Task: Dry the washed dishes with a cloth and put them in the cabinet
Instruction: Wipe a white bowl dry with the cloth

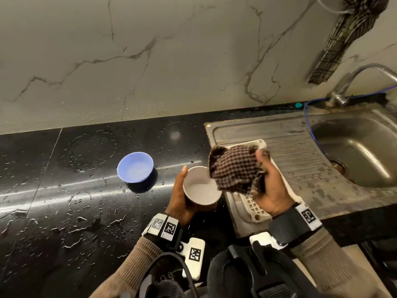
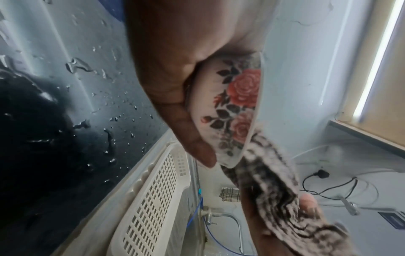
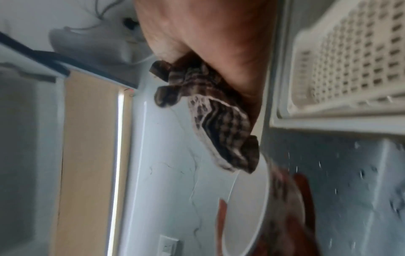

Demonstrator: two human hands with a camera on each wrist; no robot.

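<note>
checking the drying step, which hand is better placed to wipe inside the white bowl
Right. The right hand already grips the checked cloth at the rim of the white bowl, while the left hand is occupied cupping that bowl.

R hand (image 3: 219, 43) bunches a brown-and-cream checked cloth (image 3: 219, 124), its lower end touching the white round bowl's rim (image 3: 252, 199). Cream plastic slotted tray (image 3: 350, 60) at worktop's far side; wet dark worktop (image 3: 350, 190) w/ droplets.

Bowl (image 1: 135, 167) on counter (image 1: 53, 190), left of sink (image 1: 354, 151)
</note>
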